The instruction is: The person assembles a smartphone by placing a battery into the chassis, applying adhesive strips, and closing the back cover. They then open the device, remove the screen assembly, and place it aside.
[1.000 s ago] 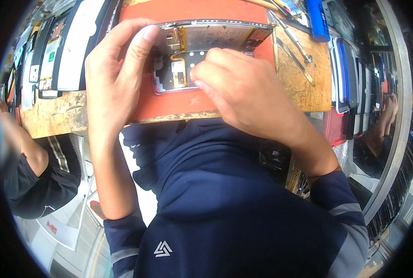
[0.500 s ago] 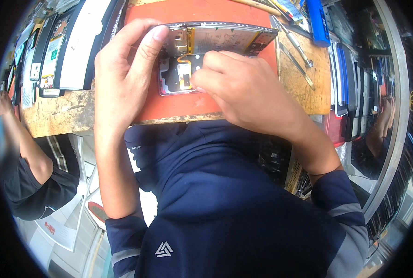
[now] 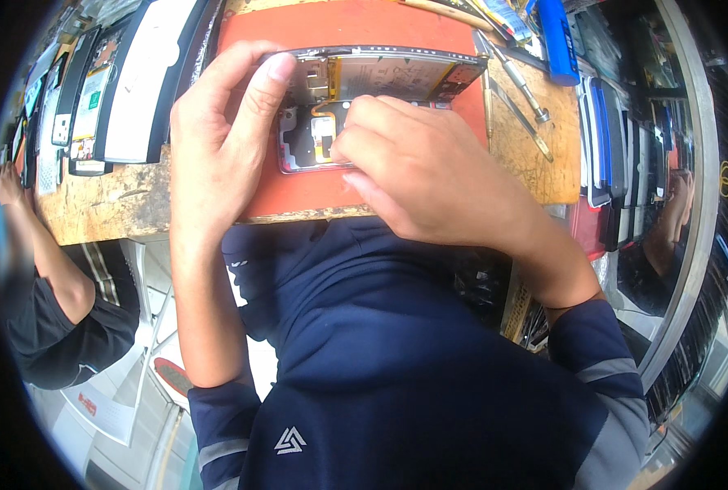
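An opened phone lies on the red mat [image 3: 294, 189]. Its screen-side half [image 3: 380, 75], with a battery and metal plates inside, stands tilted up along the far side. My left hand [image 3: 233, 122] grips the left end of that half between thumb and fingers. The dark back cover [image 3: 296, 140] lies flat in front, carrying an orange flex cable [image 3: 325, 135] with a pale pad. Over the cover's right part hovers my right hand [image 3: 421, 159], fingers curled and thumb apart from them near the front edge. The curled fingers hide part of the cover, and I see nothing held.
Right of the mat lie a screwdriver [image 3: 520, 82] and metal tweezers [image 3: 520, 122], with a blue bottle [image 3: 558, 45] behind. Phone parts [image 3: 94, 106] and a white panel [image 3: 146, 77] stand at left; slim panels [image 3: 609, 147] line the right. Another person's arm [image 3: 49, 245] is at far left.
My right thumb has come away from the curled fingers and dropped toward the mat's front edge. The left hand keeps its grip on the tilted half.
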Motion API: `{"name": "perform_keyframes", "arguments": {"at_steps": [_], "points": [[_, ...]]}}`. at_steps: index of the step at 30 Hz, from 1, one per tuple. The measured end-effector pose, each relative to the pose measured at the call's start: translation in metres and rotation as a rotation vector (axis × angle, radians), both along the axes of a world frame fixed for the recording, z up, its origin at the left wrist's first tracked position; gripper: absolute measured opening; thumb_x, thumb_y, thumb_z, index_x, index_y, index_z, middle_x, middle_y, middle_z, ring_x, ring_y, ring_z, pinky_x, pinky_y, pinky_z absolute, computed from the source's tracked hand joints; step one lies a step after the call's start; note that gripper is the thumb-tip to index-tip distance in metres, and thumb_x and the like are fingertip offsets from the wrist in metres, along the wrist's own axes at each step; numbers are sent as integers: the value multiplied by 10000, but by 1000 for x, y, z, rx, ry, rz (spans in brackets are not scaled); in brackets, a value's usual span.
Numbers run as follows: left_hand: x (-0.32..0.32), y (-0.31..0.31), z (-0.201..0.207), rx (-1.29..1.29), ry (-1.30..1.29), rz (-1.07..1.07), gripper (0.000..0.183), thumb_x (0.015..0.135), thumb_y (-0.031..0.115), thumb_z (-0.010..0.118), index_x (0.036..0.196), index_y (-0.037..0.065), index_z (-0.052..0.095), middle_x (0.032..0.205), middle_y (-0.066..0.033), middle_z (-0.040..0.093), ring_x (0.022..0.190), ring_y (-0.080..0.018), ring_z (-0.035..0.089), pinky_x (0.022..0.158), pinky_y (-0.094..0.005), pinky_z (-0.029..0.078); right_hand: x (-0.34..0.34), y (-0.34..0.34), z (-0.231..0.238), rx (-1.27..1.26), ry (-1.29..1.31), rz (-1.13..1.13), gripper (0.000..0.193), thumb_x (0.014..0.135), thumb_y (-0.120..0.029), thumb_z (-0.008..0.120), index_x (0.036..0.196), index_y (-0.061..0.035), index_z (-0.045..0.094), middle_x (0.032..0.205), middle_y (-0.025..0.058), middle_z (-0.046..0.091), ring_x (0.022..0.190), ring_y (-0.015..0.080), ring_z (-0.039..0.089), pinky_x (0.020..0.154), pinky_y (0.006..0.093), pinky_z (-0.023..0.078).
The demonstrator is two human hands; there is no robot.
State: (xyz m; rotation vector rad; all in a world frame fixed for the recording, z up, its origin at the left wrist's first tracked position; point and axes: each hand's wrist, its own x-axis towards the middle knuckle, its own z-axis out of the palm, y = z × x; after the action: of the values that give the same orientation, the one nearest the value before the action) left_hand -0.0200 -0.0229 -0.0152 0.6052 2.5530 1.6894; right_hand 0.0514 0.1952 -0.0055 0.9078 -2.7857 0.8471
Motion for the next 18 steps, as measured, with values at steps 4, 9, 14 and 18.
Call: {"name": "perform_keyframes", "arguments": {"at_steps": [4,9,14,18], "points": [[0,0,0,-14,21,4,288,1102,262,693,1178,-13,729,968,-70,757,901,-116,674,829,-300,553,1,-1,-4,-7,-7,-3,144,911,-78,735,1031,-19,683,1005,126,622,948,338,680,784,450,547],[0,1,-1,-12,13,19,285,1100,255,695,1182,-16,729,972,-72,758,908,-117,675,836,-299,555,0,-4,-6,-18,-2,-2,150,906,-63,725,1043,-21,679,1009,131,620,946,343,677,780,458,546],[0,2,-4,34,8,18,280,1098,250,697,1184,-15,729,968,-72,757,910,-116,675,837,-302,556,-2,-2,-3,13,-23,22,177,886,-57,723,1049,-25,663,1001,134,615,944,343,670,777,461,545],[0,2,-4,34,15,13,277,1095,251,700,1180,-11,730,953,-76,750,898,-120,675,830,-305,555,-4,-1,1,13,-17,26,198,861,-51,722,1044,-28,650,992,136,610,939,347,666,772,465,544]]}}
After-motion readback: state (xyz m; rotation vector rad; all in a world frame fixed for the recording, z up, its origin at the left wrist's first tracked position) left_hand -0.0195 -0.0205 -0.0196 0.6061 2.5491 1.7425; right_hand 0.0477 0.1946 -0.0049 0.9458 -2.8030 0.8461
